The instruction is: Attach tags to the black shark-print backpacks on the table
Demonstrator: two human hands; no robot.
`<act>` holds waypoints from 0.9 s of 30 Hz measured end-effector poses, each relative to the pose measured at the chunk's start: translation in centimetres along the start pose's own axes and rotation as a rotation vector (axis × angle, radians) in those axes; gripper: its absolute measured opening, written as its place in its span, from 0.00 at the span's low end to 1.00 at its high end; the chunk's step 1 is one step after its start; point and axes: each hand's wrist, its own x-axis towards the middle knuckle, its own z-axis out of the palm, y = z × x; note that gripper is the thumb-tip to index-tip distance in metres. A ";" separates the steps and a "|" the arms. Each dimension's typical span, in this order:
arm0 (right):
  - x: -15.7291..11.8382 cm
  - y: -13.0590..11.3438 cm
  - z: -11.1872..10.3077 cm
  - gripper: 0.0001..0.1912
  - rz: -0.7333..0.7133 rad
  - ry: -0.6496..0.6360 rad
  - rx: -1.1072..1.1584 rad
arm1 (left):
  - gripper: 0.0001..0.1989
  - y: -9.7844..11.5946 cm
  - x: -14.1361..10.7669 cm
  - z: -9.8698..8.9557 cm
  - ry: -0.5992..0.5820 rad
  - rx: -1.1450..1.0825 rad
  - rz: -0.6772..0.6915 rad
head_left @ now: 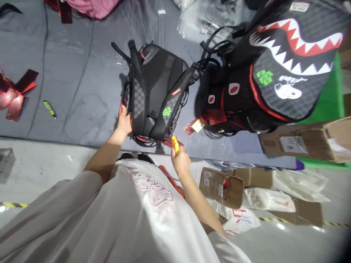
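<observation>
One black backpack (161,78) lies near the middle of the frame, on the grey table (79,102), with its padded back and shoulder straps facing up and its base toward you; a green print sits low on the strap at its right, and a small red label is higher on that same strap. Your left hand (125,122) touches the lower left side of the backpack, thumb in view; its fingertips are hidden behind the edge, so I cannot tell how firmly it grips; your right hand (180,157) is closed around a yellow tool (174,144), whose thin dark tip points at the lower right corner of the backpack; a red tag (166,143) shows at the base, just beside that tool.

Right of your backpack, a larger bag (274,69) with a toothed mouth print fills the upper right of the frame; a yellow label (197,125) lies on the red tags near its lower left; a green bin (340,80) and a cardboard box (301,140) show at the right edge. On your left lie a marker (49,109) and a bunch of red cards (15,96); a pink bag (95,7) is at the top edge; clear plastic (203,23) lies right of it; open cartons (219,188) stand at the lower right.
</observation>
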 end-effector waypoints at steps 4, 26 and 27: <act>-2.4 1.3 0.0 0.19 0.024 -0.013 0.093 | 0.41 0.2 -0.3 -0.2 0.025 -0.023 0.025; -8.1 -3.4 1.8 0.15 -0.089 -0.129 0.129 | 0.36 -3.7 -7.8 2.5 -0.042 2.045 0.729; -7.7 -3.3 1.9 0.16 -0.069 -0.104 0.148 | 0.37 -4.6 -6.9 1.9 -0.151 2.198 0.768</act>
